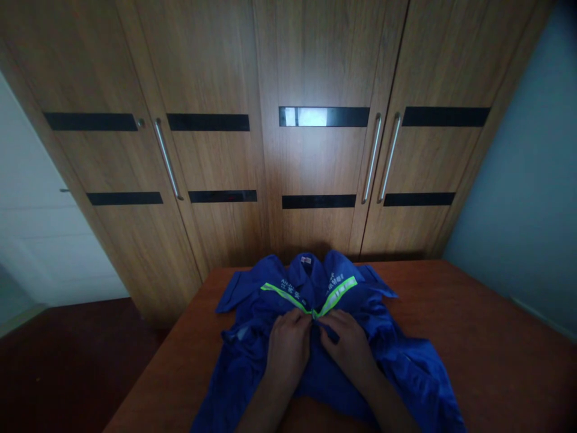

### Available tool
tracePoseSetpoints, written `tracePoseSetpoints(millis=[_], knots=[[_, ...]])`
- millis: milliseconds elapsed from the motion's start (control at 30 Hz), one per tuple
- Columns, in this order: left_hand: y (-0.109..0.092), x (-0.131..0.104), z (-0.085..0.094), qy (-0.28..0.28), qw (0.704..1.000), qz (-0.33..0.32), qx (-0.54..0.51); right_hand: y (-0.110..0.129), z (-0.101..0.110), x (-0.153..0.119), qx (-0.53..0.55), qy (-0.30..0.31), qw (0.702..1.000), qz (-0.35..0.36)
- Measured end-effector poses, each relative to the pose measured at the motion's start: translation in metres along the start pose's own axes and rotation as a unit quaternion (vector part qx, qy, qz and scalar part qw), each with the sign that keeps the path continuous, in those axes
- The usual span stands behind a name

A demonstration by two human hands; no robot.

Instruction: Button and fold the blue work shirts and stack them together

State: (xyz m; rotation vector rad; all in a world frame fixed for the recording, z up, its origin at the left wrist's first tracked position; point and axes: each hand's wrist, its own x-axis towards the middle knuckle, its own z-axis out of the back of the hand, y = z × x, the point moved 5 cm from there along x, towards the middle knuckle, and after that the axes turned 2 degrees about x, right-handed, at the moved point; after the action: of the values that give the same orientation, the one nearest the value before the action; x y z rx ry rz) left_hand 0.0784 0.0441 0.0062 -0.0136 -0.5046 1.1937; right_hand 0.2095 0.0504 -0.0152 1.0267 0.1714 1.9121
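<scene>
A blue work jacket (261, 325) lies spread on the table with its collar pointing away from me. Bright yellow-green reflective strips (340, 293) cross its chest, with white lettering above them. My left hand (291, 337) grips the jacket's left front edge just below the strip. Close beside it, my right hand (342, 340) pinches the other front edge near the middle. The two edges meet between my fingers at the lower ends of the strips. Whatever fastener sits there is too small and dark to make out.
The reddish-brown table (451, 313) reaches back to a wooden wardrobe (315, 162) with metal handles (372, 157). A pale wall (518, 210) stands on the right. On the left are a white door (49, 228) and a dark red floor (81, 361).
</scene>
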Motion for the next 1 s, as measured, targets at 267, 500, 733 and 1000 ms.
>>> tracePoseSetpoints(millis=[267,500,733,1000], knots=[[0.0004,-0.0007,0.0007,-0.001,1.0,-0.01,-0.03,0.0038,0.0038,0.0006,-0.012,0.022,1.0,0.0],[-0.0022,-0.0027,-0.0056,0.014,1.0,-0.02,-0.007,0.006,0.0006,-0.001,-0.056,0.005,0.998,0.004],[-0.0055,-0.0027,-0.0037,0.021,0.999,-0.024,-0.005,0.0032,-0.0014,-0.0014,-0.067,0.001,0.998,-0.011],[-0.0049,-0.0036,-0.0031,0.003,1.0,-0.02,-0.024,0.0014,0.0004,-0.002,-0.056,-0.03,0.998,-0.02]])
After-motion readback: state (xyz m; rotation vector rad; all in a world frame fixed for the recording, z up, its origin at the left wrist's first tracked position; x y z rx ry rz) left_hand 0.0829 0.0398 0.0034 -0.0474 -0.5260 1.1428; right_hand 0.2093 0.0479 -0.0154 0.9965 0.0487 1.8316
